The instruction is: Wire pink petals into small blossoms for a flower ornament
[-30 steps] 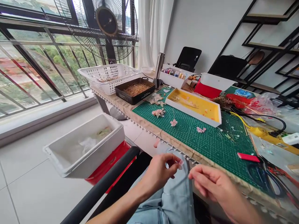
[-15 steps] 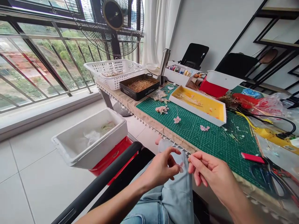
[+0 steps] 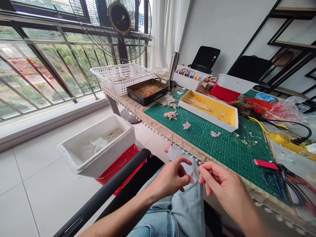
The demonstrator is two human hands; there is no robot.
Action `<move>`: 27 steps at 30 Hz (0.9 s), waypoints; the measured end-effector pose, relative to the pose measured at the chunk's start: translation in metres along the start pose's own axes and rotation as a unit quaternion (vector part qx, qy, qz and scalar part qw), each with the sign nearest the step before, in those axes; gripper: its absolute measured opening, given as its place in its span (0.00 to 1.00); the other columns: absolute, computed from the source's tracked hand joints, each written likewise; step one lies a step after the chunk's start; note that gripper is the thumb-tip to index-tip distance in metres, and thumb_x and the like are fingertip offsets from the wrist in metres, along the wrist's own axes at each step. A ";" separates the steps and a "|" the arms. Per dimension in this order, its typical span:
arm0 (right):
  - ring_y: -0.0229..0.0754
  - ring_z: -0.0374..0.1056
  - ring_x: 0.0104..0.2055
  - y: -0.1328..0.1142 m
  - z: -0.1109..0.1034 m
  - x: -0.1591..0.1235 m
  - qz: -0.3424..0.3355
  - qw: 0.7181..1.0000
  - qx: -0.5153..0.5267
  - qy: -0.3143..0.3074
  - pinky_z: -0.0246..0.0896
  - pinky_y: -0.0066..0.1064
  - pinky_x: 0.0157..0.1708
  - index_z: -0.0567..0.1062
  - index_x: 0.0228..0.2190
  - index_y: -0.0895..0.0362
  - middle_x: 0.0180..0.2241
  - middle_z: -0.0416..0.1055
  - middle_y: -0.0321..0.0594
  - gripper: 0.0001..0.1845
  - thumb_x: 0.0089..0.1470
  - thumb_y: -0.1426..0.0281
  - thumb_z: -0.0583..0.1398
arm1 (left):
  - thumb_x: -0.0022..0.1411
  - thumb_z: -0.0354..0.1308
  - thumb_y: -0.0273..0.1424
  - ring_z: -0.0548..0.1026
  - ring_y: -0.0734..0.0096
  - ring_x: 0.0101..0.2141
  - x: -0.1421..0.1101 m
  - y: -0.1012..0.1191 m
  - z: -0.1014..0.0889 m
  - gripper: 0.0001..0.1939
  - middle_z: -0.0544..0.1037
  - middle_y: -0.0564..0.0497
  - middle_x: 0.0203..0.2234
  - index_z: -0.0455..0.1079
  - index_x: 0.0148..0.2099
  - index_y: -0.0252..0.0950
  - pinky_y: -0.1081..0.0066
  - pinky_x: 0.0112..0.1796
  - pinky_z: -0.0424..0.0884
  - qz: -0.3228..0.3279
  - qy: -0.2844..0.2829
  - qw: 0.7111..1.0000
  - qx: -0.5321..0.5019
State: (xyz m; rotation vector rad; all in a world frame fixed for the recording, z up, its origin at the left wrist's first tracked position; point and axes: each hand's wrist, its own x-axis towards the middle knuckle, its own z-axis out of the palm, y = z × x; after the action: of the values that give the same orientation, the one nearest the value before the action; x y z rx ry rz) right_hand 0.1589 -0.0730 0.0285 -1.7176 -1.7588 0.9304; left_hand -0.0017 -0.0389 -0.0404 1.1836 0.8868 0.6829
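Above my lap, my left hand (image 3: 174, 176) is closed on a small pale pink flower (image 3: 192, 178), which pokes out past the thumb tip. Its index finger arches above the thumb. My right hand (image 3: 219, 181) pinches thumb against index finger just to the right; whatever is in that pinch is too fine to make out. On the green cutting mat (image 3: 209, 144) beyond lie a pink flower on a thin wire stem (image 3: 187, 125), loose pink petals (image 3: 215, 134) and a small heap of pink flowers (image 3: 171, 114).
A white tray with a yellow base (image 3: 234, 122) stands on the mat. Behind are a black box of golden wires (image 3: 145, 100) and a white basket (image 3: 116, 87). Scissors (image 3: 283, 187) and a red-handled tool (image 3: 266, 164) lie right. A white bin (image 3: 98, 163) stands left, beside the armrest (image 3: 111, 182).
My right hand's lower fingers have curled in slightly, its pinch still closed. My left hand keeps the pink flower in nearly the same place. The view has shifted a little.
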 end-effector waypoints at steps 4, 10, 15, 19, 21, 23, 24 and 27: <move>0.36 0.63 0.19 -0.001 0.001 -0.002 0.007 1.000 0.004 0.003 0.58 0.27 0.22 0.70 0.26 0.52 0.21 0.70 0.32 0.15 0.60 0.58 0.54 | 0.51 0.58 0.28 0.68 0.76 0.24 -0.001 0.002 0.001 0.21 0.71 0.57 0.23 0.66 0.49 0.36 0.77 0.20 0.73 0.001 0.001 1.000 0.004; 0.36 0.63 0.18 -0.001 0.003 -0.001 0.013 1.000 0.017 0.012 0.57 0.27 0.21 0.71 0.26 0.53 0.21 0.70 0.32 0.16 0.59 0.57 0.54 | 0.53 0.57 0.27 0.67 0.77 0.23 -0.002 0.003 0.001 0.20 0.70 0.58 0.22 0.66 0.49 0.36 0.77 0.20 0.73 -0.004 -0.004 1.000 0.010; 0.35 0.63 0.18 -0.001 0.004 -0.001 0.009 0.999 0.031 0.016 0.58 0.26 0.21 0.71 0.25 0.53 0.20 0.70 0.32 0.16 0.59 0.58 0.55 | 0.52 0.57 0.27 0.68 0.76 0.23 -0.003 0.002 0.001 0.20 0.70 0.57 0.23 0.66 0.50 0.36 0.77 0.20 0.73 -0.002 -0.003 1.000 0.006; 0.35 0.63 0.18 -0.001 0.005 -0.001 0.013 0.999 0.038 0.007 0.58 0.27 0.21 0.70 0.25 0.53 0.21 0.70 0.32 0.16 0.59 0.57 0.55 | 0.52 0.57 0.27 0.68 0.76 0.24 -0.003 0.001 0.000 0.20 0.70 0.57 0.23 0.66 0.49 0.36 0.76 0.20 0.73 -0.003 -0.005 1.000 -0.003; 0.35 0.63 0.18 -0.001 0.005 -0.001 0.016 0.999 0.036 0.001 0.58 0.27 0.21 0.70 0.26 0.53 0.21 0.70 0.32 0.15 0.60 0.57 0.55 | 0.51 0.58 0.28 0.68 0.75 0.24 -0.003 0.000 -0.002 0.20 0.70 0.57 0.23 0.66 0.49 0.36 0.76 0.20 0.73 -0.004 -0.002 1.000 -0.007; 0.36 0.63 0.18 -0.001 0.005 0.000 0.014 0.999 0.031 0.000 0.58 0.27 0.22 0.70 0.26 0.53 0.21 0.70 0.32 0.16 0.60 0.57 0.54 | 0.51 0.58 0.28 0.68 0.75 0.24 -0.003 0.000 -0.003 0.21 0.70 0.57 0.23 0.66 0.49 0.36 0.76 0.20 0.73 -0.003 0.000 1.000 -0.008; 0.36 0.63 0.18 -0.001 0.006 0.000 0.011 1.000 0.030 0.000 0.58 0.27 0.22 0.70 0.26 0.53 0.21 0.70 0.33 0.16 0.60 0.57 0.54 | 0.51 0.58 0.28 0.68 0.75 0.24 -0.003 0.000 -0.003 0.21 0.70 0.57 0.23 0.66 0.49 0.36 0.75 0.20 0.73 -0.003 -0.001 1.000 -0.008; 0.36 0.63 0.18 0.000 0.007 0.001 0.004 0.999 0.031 0.003 0.57 0.27 0.21 0.71 0.26 0.53 0.21 0.70 0.33 0.17 0.60 0.57 0.55 | 0.51 0.58 0.28 0.68 0.76 0.23 -0.003 0.000 -0.004 0.20 0.69 0.57 0.22 0.66 0.49 0.37 0.75 0.20 0.73 -0.003 -0.006 1.000 -0.010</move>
State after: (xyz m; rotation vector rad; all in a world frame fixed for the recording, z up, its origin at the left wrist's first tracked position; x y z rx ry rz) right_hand 0.1529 -0.0726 0.0241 -1.6870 -1.7025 0.9727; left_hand -0.0064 -0.0401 -0.0404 1.1659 0.8720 0.6772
